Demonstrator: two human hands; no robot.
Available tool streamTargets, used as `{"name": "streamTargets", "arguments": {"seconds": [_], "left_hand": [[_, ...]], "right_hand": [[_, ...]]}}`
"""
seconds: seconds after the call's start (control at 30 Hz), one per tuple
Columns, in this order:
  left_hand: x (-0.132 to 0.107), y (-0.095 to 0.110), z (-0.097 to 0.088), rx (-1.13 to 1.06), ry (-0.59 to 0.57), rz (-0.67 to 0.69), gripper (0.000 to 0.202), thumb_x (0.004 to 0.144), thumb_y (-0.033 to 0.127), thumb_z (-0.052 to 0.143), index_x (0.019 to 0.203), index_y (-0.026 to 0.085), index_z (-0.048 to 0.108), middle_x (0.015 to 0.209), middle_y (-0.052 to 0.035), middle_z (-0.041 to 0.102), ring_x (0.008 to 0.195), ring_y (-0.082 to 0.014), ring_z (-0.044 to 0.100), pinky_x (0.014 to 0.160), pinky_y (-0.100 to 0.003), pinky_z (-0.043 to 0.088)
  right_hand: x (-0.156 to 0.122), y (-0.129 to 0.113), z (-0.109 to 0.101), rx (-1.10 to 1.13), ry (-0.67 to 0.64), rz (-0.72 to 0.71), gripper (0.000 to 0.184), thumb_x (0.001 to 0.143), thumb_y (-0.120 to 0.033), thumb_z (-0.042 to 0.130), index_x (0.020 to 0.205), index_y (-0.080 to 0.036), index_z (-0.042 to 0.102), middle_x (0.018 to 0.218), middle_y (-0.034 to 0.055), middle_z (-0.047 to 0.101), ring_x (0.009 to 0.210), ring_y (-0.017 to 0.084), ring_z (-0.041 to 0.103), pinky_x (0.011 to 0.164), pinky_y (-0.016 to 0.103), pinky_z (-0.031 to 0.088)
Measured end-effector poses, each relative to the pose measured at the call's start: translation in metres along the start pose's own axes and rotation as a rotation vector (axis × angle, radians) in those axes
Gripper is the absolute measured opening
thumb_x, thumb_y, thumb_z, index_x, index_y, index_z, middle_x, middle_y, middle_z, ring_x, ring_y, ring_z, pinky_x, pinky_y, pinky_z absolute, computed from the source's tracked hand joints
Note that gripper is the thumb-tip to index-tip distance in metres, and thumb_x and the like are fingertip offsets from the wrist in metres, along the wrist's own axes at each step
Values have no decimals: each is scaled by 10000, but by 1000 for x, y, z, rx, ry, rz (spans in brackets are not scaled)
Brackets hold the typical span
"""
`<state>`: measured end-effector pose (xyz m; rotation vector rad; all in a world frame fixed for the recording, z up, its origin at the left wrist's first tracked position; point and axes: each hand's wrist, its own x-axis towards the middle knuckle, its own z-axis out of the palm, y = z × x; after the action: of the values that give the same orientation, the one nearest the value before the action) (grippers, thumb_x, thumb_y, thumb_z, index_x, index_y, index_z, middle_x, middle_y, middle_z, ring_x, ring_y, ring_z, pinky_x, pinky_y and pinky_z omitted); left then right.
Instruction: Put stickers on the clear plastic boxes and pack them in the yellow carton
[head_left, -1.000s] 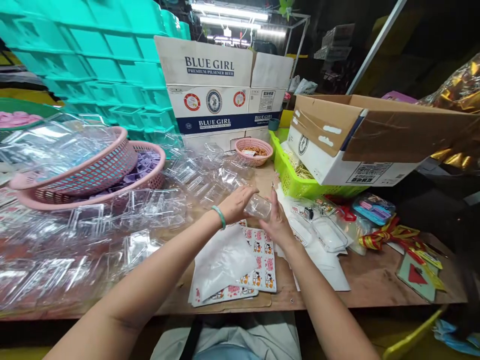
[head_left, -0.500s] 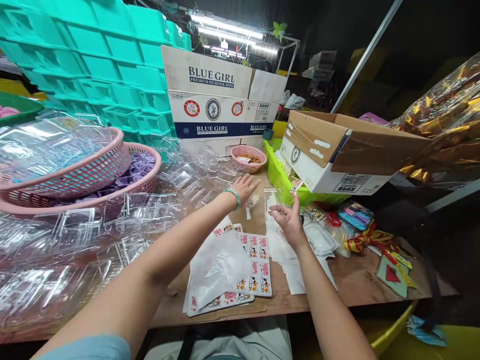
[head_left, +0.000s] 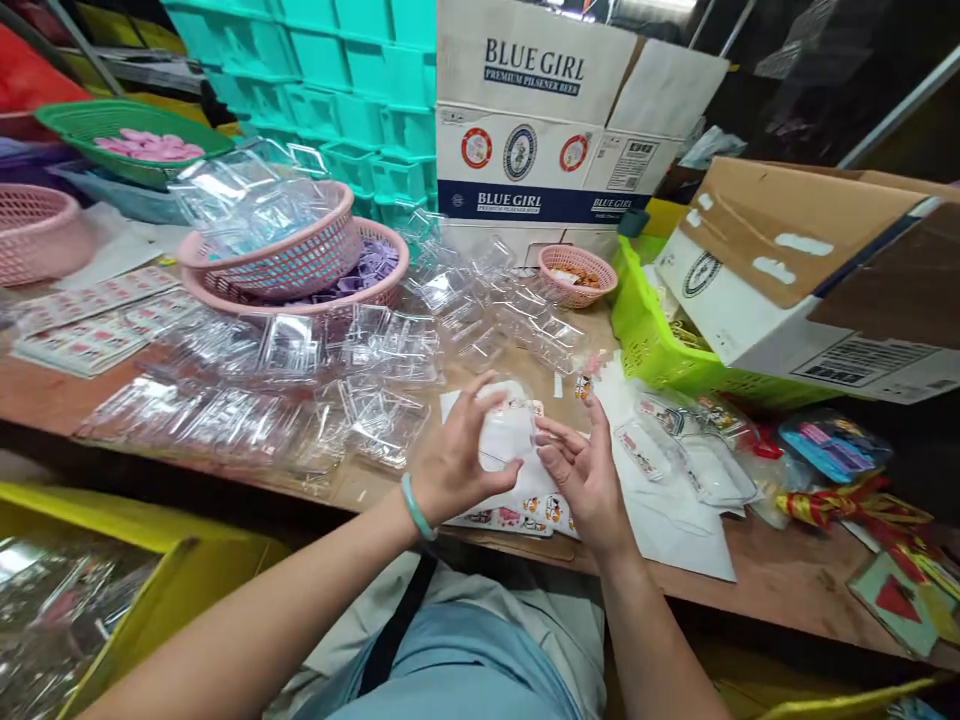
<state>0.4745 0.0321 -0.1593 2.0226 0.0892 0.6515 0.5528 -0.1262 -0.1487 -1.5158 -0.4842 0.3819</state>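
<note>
A small clear plastic case, glossy and see-through with rounded corners, is held just above the near edge of the table. It tilts slightly, its broad face up. The left hand pinches its left side, and the right hand touches its right edge with its fingertips. Sticker sheets lie beneath.

Left hand and right hand now meet on clear case.
</note>
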Motion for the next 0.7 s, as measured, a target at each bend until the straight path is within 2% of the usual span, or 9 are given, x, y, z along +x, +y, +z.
{"name": "streamTargets", "arguments": {"seconds": [0.03, 0.1, 0.17, 0.23, 0.33, 0.43, 0.7], "left_hand": [[-10, -5, -1, -199, 66, -183, 652, 724, 280, 700, 1298, 249, 391, 1438, -156, 410, 1328, -311, 421, 1078, -503, 381], [-27, -13, -1, -600, 129, -505, 589, 771, 335, 656, 1273, 240, 363, 1329, -154, 526, 1224, -259, 533, 1025, -447, 434], [-38, -19, 2, -860, 124, -662, 546, 791, 331, 641, 1252, 241, 362, 1230, -133, 607, 1163, -217, 574, 999, -394, 443], [-43, -24, 4, -933, 106, -673, 573, 771, 302, 677, 1262, 256, 384, 1167, -95, 642, 1122, -189, 588, 980, -349, 441], [-42, -30, 4, -906, 49, -656, 557, 764, 284, 697, 1270, 265, 465, 1137, -61, 639, 1054, -173, 607, 950, -324, 447], [-38, -33, 0, -924, 15, -709, 549, 741, 270, 725, 1255, 246, 531, 1172, -62, 618, 1069, -179, 599, 953, -315, 440], [-32, -31, -10, -1082, -15, -822, 619, 693, 220, 781, 1275, 221, 572, 1131, -58, 633, 1053, -162, 588, 1003, -323, 383]], "right_hand": [[0, 0, -1, -16, 32, -20, 752, 788, -439, 694, 1420, -288, 315, 1214, 97, 604, 1066, 225, 611, 928, 415, 494], [2, 1, -1, -2, 145, -65, 441, 803, -441, 677, 1186, -253, 564, 1149, 68, 618, 1011, 200, 612, 871, 363, 512], [5, 1, 4, 78, 183, -57, 263, 801, -432, 681, 947, -217, 641, 995, 38, 648, 868, 168, 627, 756, 317, 533], [6, 3, 12, 157, 118, 5, 231, 780, -413, 708, 829, -198, 640, 847, 13, 658, 738, 143, 625, 664, 287, 532], [6, 9, 23, 182, 65, 86, 241, 736, -389, 753, 769, -185, 628, 711, -14, 652, 639, 127, 624, 620, 272, 537], [6, 12, 22, 178, 69, 145, 271, 715, -395, 770, 775, -182, 615, 674, -13, 669, 594, 128, 633, 567, 259, 541], [7, 6, 11, 52, -1, 227, 280, 730, -405, 764, 780, -178, 607, 651, -1, 691, 522, 97, 594, 500, 200, 510]]}}
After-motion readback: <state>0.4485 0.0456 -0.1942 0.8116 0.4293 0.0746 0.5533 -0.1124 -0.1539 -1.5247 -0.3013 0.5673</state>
